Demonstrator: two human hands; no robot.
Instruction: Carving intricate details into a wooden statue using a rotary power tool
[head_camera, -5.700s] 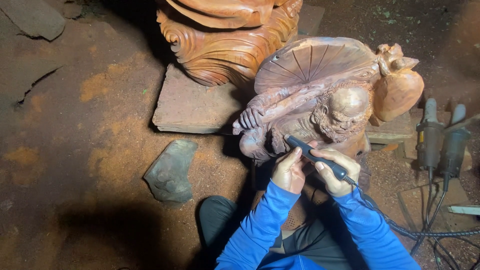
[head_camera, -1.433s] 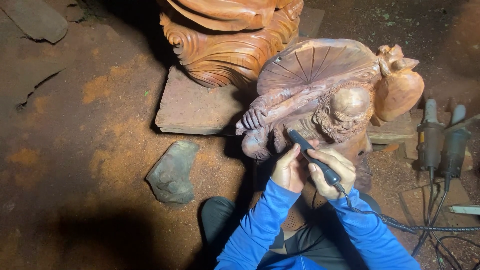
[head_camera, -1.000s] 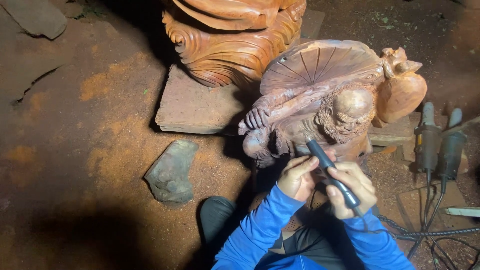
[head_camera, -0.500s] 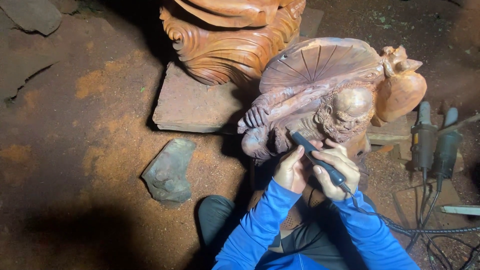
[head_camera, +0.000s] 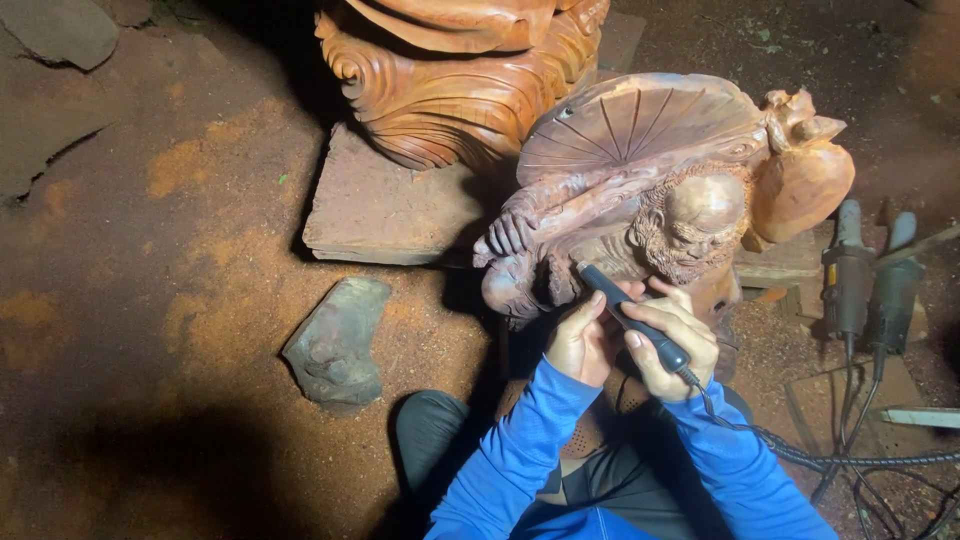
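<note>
The carved wooden figure (head_camera: 660, 200), a bearded man under a ribbed round hat with a gourd-shaped sack at its far side, stood on the dirt floor (head_camera: 150, 250) directly ahead of the seated person. The right hand (head_camera: 672, 340) was closed around a black corded rotary carving tool (head_camera: 630, 315), held pen-fashion, its tip set against the figure just below the beard. The left hand (head_camera: 580, 340) was curled, fingers resting on the tool's barrel and steadying it close against the figure's lower front; whether it gripped the tool fully could not be told. The tool's black cable (head_camera: 800, 455) ran away from the figure toward the person's right. Beyond the figure stood a larger carving with scrolled waves (head_camera: 450, 80) on a flat stone slab (head_camera: 390, 205). A loose grey stone (head_camera: 335, 340) lay on the floor left of the figure. Two grey power tools (head_camera: 865, 280) lay right of the figure.
</note>
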